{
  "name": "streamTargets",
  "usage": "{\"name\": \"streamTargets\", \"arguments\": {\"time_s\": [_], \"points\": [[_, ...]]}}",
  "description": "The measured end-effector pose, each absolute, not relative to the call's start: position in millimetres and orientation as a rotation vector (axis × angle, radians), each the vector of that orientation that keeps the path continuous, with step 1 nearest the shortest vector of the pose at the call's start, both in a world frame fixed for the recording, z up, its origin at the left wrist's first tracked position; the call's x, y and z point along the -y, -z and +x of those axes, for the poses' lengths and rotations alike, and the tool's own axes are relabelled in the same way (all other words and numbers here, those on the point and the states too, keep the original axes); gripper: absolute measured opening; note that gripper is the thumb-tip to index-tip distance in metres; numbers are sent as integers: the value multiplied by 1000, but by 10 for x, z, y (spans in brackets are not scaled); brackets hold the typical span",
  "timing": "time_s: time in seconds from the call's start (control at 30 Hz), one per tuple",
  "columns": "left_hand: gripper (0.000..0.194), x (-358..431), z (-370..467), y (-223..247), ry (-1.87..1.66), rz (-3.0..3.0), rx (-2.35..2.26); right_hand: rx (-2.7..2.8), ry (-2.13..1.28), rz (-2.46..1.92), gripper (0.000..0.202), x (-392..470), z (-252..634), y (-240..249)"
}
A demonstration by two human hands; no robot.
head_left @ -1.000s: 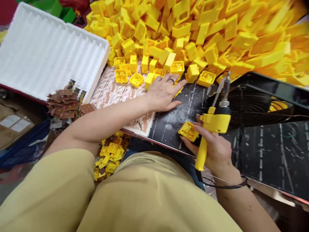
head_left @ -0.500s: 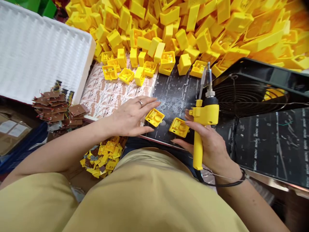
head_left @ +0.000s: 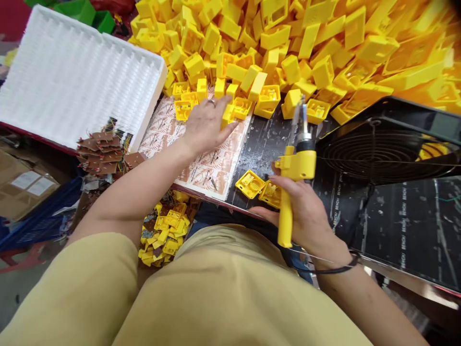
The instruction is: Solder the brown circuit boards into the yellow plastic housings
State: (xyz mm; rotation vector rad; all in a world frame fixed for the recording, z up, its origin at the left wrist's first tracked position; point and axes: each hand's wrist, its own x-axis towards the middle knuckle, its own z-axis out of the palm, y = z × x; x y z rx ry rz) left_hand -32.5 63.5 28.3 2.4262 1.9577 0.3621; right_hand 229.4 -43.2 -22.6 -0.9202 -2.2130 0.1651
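My right hand (head_left: 304, 206) is closed around the handle of a yellow soldering gun (head_left: 297, 166), its metal tip pointing away from me. Under that hand's fingers lies an open yellow plastic housing (head_left: 271, 194), partly hidden, with a second yellow housing (head_left: 249, 184) against its left side. Both sit near the front edge of the black bench mat (head_left: 264, 139). My left hand (head_left: 209, 122) reaches over the patterned sheet, fingers spread, with thumb and fingers either side of a small upright yellow housing (head_left: 227, 116) at the pile's front. Whether they touch it I cannot tell.
A large heap of yellow housings (head_left: 273, 38) fills the back. On the left are a white foam tray (head_left: 90, 67) and stacked brown circuit boards (head_left: 103, 154) with wires. A black fan (head_left: 374, 149) stands right. Below the bench edge sits a pile of yellow parts (head_left: 167, 235).
My left hand has left the housing on the mat and moved forward to the pile. The two housings on the mat now lie together. My right hand still holds the soldering gun.
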Motion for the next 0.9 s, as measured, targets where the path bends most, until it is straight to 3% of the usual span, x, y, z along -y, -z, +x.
{"name": "streamTargets", "arguments": {"time_s": [0.13, 0.27, 0.4, 0.53, 0.7, 0.9], "points": [[45, -674, -408, -316, -283, 2341, -1744, 2234, -98, -885, 43, 373, 2170, 264], [41, -412, -455, -441, 33, 2320, -1353, 2238, -78, -862, 48, 347, 2198, 280], [53, -120, -518, -482, -88, 2440, -1220, 2244, -46, -876, 60, 341, 2205, 268], [75, 178, -441, -371, -214, 2527, -1471, 2288, -24, -902, 71, 348, 2207, 293], [52, 295, -261, -194, -118, 2534, -1404, 2347, -30, -855, 67, 310, 2326, 338], [61, 263, -261, -210, -129, 2642, -1207, 2384, 38, -795, 67, 208, 2431, 328]]}}
